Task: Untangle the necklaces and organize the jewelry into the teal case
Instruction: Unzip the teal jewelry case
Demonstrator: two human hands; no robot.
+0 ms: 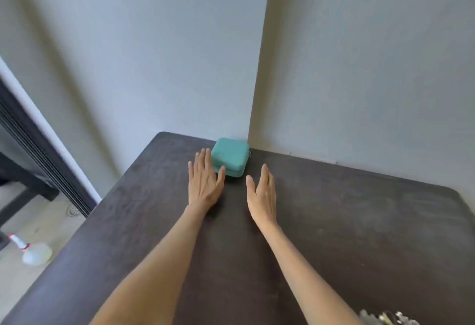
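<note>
No brand, label or writing can be made out anywhere here, so that's that. The teal case (pixel 230 157) is seen zipped closed at the far edge of the bench (pixel 334 222), tucked right against the wall corner; it's a squarish, rounded-corner box with a soft matte, slightly pebbled skin and a seam line running round its middle, and a tiny metal zip pull is glimpsed at its right corner. The bench top is a dark brown, dull surface with rounded corners and a faintly scuffed, grainy look. The left hand (pixel 204 179) is held flat with fingers straight and lightly spread, its fingertips just beside the case's left side; whether it's actually touched can't be told. The right hand (pixel 262 193) is turned on edge, fingers straight and pressed together, nothing gripped, set a little apart from the case. A blurry heap of silvery jewelry (pixel 383 318) is cut off at the bottom right corner of the bench. A white rounded object (pixel 36 254) is seen lying on the pale floor at left.
</note>
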